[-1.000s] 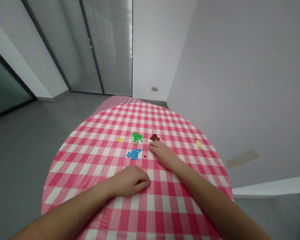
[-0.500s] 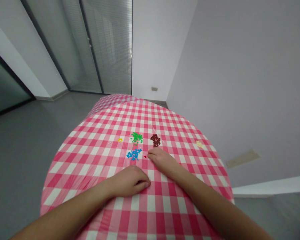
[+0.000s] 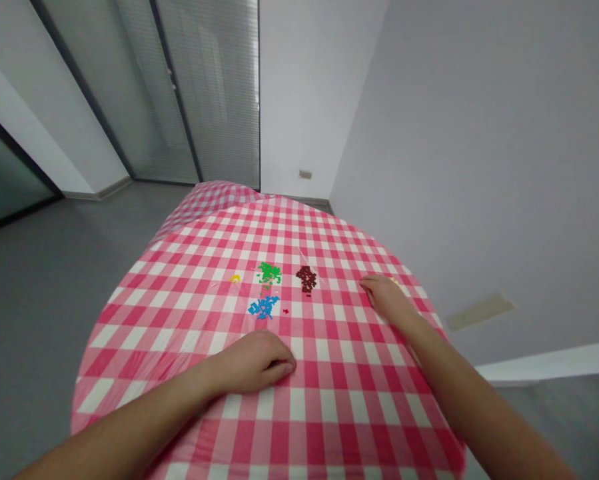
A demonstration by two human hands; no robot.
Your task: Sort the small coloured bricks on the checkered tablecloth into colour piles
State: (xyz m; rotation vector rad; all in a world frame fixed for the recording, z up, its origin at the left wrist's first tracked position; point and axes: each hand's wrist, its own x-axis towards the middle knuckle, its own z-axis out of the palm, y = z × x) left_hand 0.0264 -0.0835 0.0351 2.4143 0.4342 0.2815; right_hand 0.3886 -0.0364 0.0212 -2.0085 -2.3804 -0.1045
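Reaching across the cloth, the right hand sits far right, its fingertips stretched out together in a narrow, flat bunch, right at a small pale yellow patch of bits, which the fingers partly hide. Nothing shows held in them. The left hand rests near the middle of the near side, curled into a loose fist with the thumb tucked (can't tell if anything is inside it).

Between the two hands and further out lie loose flat scraps, too small to tell the material. The blue scraps are closest to the left hand, with a tiny red scrap just to their right. Green scraps lie directly far of the blue ones, dark maroon scraps are to the right of the green, and a small yellow curl of scraps is to the left of the green.

All of this lies on a pink-and-white gingham tablecloth over a rounded table, with the cloth bunched up at the far edge. Around it are a grey floor, glazed doors with slatted blinds far left, and a white wall to the right with a small wall plate.
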